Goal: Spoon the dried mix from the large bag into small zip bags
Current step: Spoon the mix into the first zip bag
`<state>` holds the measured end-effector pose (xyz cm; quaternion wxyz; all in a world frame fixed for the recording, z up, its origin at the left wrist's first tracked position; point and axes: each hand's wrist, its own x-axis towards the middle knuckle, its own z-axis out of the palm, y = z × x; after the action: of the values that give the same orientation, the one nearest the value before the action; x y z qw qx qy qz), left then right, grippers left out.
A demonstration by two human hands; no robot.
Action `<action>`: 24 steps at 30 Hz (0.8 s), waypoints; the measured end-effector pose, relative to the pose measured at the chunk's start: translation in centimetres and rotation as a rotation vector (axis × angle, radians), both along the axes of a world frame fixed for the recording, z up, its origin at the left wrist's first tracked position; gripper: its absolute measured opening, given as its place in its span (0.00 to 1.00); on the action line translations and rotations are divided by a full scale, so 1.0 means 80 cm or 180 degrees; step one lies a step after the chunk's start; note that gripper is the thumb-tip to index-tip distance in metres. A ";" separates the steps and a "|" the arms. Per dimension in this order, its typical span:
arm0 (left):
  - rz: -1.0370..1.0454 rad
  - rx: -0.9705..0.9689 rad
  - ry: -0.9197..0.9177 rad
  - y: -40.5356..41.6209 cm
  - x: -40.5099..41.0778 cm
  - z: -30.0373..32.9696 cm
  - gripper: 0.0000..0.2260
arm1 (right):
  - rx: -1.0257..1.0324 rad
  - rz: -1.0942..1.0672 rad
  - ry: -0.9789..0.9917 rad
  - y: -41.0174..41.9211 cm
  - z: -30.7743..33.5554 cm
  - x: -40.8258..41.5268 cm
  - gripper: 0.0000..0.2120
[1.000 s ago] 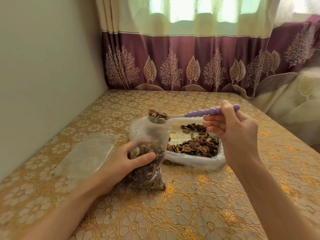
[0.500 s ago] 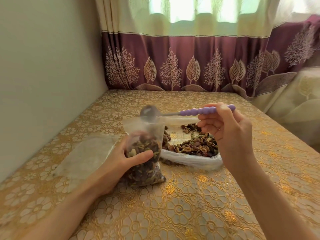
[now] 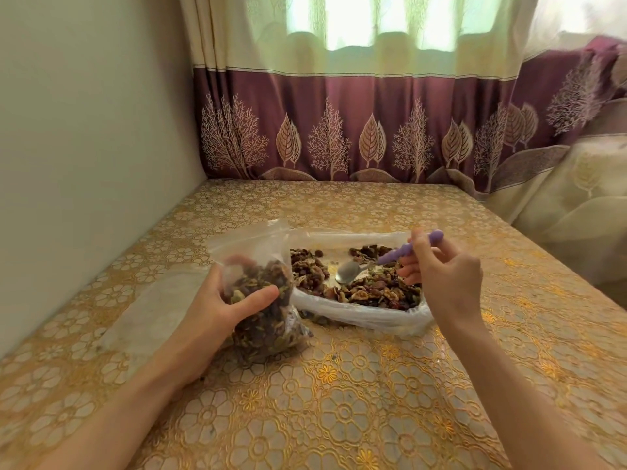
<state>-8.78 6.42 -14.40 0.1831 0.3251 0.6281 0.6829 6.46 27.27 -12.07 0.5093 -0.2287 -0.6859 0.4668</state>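
Hands grip small zip bag [image 3: 268,313] and spoon [image 3: 349,273].

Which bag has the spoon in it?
The large bag, lying open beside the small zip bag; the spoon dips into its dried mix.

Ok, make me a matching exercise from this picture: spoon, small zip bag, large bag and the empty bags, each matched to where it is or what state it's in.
Column one:
1. spoon
2. small zip bag
3. large bag
4. empty zip bags

Column two:
A. lies open on the tablecloth with dried mix inside
B. lie flat at the left
C. held upright by the left hand, part filled
D. bowl empty, down in the dried mix, purple handle in the right hand

Pairs: 1-D, 2-C, 3-A, 4-B
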 end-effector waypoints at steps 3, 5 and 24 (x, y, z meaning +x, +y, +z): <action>-0.0009 -0.0026 0.0022 0.000 0.000 0.000 0.25 | -0.0081 0.0128 -0.0092 -0.002 -0.002 -0.002 0.15; -0.0026 -0.0058 0.0053 0.000 0.001 0.000 0.24 | -0.0180 0.0303 -0.0207 -0.006 -0.004 -0.004 0.15; 0.0063 -0.0160 0.0383 0.000 0.008 0.004 0.18 | -0.1355 0.0826 -0.0205 -0.018 0.001 -0.004 0.20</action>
<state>-8.17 6.39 -14.06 0.1464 0.3547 0.6580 0.6479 6.12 25.83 -11.96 0.3633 -0.2556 -0.6117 0.6547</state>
